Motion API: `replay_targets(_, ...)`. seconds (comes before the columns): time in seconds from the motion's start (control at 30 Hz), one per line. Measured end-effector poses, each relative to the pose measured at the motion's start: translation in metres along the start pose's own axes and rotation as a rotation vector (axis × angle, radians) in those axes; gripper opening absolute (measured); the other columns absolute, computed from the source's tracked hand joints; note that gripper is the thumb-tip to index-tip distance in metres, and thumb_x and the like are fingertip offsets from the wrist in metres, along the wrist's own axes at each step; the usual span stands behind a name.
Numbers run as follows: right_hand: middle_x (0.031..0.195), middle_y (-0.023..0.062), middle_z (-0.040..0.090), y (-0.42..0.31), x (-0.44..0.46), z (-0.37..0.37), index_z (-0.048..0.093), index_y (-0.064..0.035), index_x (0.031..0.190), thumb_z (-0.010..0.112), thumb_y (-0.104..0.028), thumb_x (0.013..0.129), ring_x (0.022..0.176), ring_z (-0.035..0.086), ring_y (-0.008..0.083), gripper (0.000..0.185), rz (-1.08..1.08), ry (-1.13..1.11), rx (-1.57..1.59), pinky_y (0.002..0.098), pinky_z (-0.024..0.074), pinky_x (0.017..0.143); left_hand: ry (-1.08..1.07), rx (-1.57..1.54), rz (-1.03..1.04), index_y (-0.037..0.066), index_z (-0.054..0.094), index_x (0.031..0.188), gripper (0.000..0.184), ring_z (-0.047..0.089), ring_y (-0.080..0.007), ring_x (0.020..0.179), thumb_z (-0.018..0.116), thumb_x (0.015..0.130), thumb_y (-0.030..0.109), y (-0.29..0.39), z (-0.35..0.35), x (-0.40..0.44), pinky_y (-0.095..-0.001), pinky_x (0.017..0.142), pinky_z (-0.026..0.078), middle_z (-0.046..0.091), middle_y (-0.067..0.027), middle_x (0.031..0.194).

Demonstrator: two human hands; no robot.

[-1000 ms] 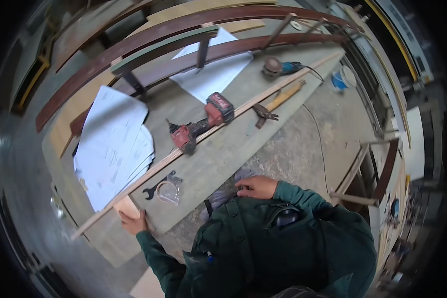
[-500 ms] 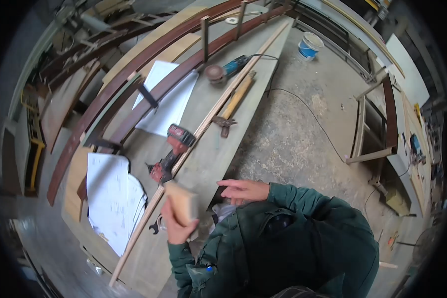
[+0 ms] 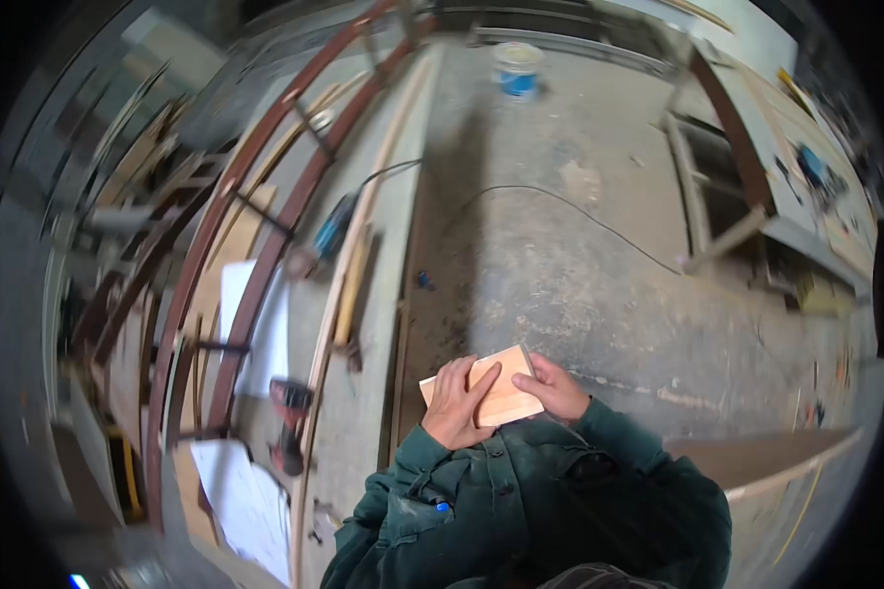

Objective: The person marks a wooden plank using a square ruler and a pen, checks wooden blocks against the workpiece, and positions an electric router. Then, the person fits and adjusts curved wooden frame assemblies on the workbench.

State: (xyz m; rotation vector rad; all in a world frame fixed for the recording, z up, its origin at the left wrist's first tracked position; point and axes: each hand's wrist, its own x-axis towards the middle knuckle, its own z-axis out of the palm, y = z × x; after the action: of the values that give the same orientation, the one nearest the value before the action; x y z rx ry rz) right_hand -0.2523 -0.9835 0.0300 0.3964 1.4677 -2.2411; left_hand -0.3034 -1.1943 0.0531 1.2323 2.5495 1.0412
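Observation:
A small pale wooden block [image 3: 508, 395] is held close in front of my green jacket. My left hand [image 3: 451, 403] grips its left part, with the fingers over the top face. At the right end my right hand [image 3: 554, 389] pinches the block, its thumb on top and its other fingers mostly hidden. To the left, on the long workbench [image 3: 359, 432], a red and black cordless drill [image 3: 289, 422] lies beside a long thin wood strip [image 3: 329, 324]. Further up are a hammer [image 3: 352, 299] and a blue angle grinder [image 3: 332, 233].
Curved dark red rails [image 3: 248, 319] with short posts run along the bench's left side, near paper sheets [image 3: 241, 506]. A cable [image 3: 580, 206] crosses the concrete floor. A white and blue bucket [image 3: 517, 74] stands ahead; another bench [image 3: 825, 236] is at right.
My view has turned to the right, away from the bench. The block has come from over the bench to in front of my body, and my right hand, empty before, now holds it too.

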Motion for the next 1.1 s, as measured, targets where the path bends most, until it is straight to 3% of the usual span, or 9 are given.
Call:
replay_targets(0.03,0.108,0.0076,0.06,0.012,0.006,-0.008,0.043,-0.002,0.129,0.057,-0.019,0.094,0.092,0.06,0.0123,0.042,-0.201,0.054,0.082,0.0261,0.0514,0.075,-0.054,-0.03,0.05,0.011,0.04,0.138,0.094,0.037,-0.0436,0.119,0.081,0.053,0.019,-0.002,0.005,0.019,-0.0503,0.101,0.032,0.035,-0.0233,0.13)
replay_targets(0.13,0.109,0.0087,0.06,0.016,0.009,-0.034,0.046,-0.0009,0.128,0.058,-0.021,0.093,0.095,0.057,0.0122,0.042,-0.325,0.199,0.046,0.0282,0.0473,0.083,-0.149,-0.059,0.219,0.004,0.039,0.137,0.101,0.04,-0.0446,0.117,0.084,0.055,0.041,-0.021,0.015,0.06,-0.0509,0.102,0.032,0.039,-0.026,0.132)
replay_targets(0.2,0.105,0.0103,0.061,-0.009,0.004,-0.048,0.049,-0.001,0.125,0.058,-0.026,0.092,0.094,0.056,0.0134,0.043,-0.379,0.412,-0.317,0.03,0.046,0.084,-0.211,-0.105,0.172,-0.002,0.038,0.135,0.098,0.045,-0.0415,0.113,0.084,0.058,0.038,-0.034,0.017,0.091,-0.0484,0.099,0.034,0.047,-0.0215,0.126)
replay_targets(0.37,0.1,0.0091,0.061,-0.047,0.009,-0.09,0.05,-0.002,0.125,0.056,-0.031,0.093,0.092,0.054,0.0124,0.044,-0.393,0.615,-0.146,0.0295,0.0442,0.084,-0.329,-0.317,-0.038,-0.001,0.045,0.131,0.078,0.053,-0.0314,0.106,0.082,0.067,0.025,-0.079,0.024,0.172,-0.0381,0.094,0.042,0.053,-0.0179,0.116)
replay_targets(0.5,0.103,0.0054,0.06,-0.07,0.004,-0.119,0.05,-0.0016,0.125,0.054,-0.031,0.094,0.097,0.052,0.0111,0.042,-0.447,0.764,0.005,0.0283,0.0429,0.086,-0.393,-0.487,0.028,-0.001,0.048,0.129,0.071,0.054,-0.0278,0.106,0.08,0.07,0.02,-0.095,0.054,0.244,-0.0353,0.093,0.043,0.053,-0.016,0.117)
replay_targets(0.63,0.106,0.0023,0.058,-0.065,-0.014,-0.142,0.052,-0.0018,0.123,0.054,-0.029,0.095,0.099,0.05,0.0095,0.039,-0.499,0.954,0.226,0.0265,0.0417,0.087,-0.679,-0.49,0.225,-0.001,0.029,0.141,0.102,0.042,-0.031,0.122,0.087,0.061,0.024,-0.082,0.089,0.309,-0.0385,0.101,0.037,0.04,-0.0188,0.131)
replay_targets(0.73,0.106,0.0013,0.058,-0.064,-0.036,-0.165,0.054,-0.0023,0.123,0.054,-0.027,0.095,0.099,0.05,0.0084,0.037,-0.526,1.135,0.324,0.0251,0.0411,0.088,-0.887,-0.476,0.44,-0.001,0.014,0.145,0.124,0.027,-0.038,0.132,0.091,0.051,0.023,-0.044,0.113,0.354,-0.0413,0.109,0.029,0.025,-0.0232,0.139)
replay_targets(0.9,0.108,0.0017,0.06,-0.055,-0.083,-0.223,0.054,-0.0026,0.124,0.055,-0.027,0.094,0.101,0.052,0.0094,0.038,-0.576,1.374,0.484,0.0247,0.0407,0.089,-1.022,-0.403,0.64,0.002,0.016,0.145,0.122,0.024,-0.0414,0.132,0.091,0.05,0.021,0.041,0.185,0.417,-0.042,0.108,0.031,0.018,-0.0245,0.139)
replay_targets(1.1,0.105,0.0034,0.061,-0.06,-0.149,-0.326,0.049,-0.002,0.128,0.055,-0.027,0.093,0.093,0.057,0.0123,0.043,-0.654,1.372,0.616,0.0285,0.0467,0.079,-1.01,-0.375,0.759,0.005,0.022,0.144,0.115,0.026,-0.0419,0.13,0.088,0.051,0.02,0.146,0.275,0.485,-0.0424,0.105,0.034,0.024,-0.023,0.136)
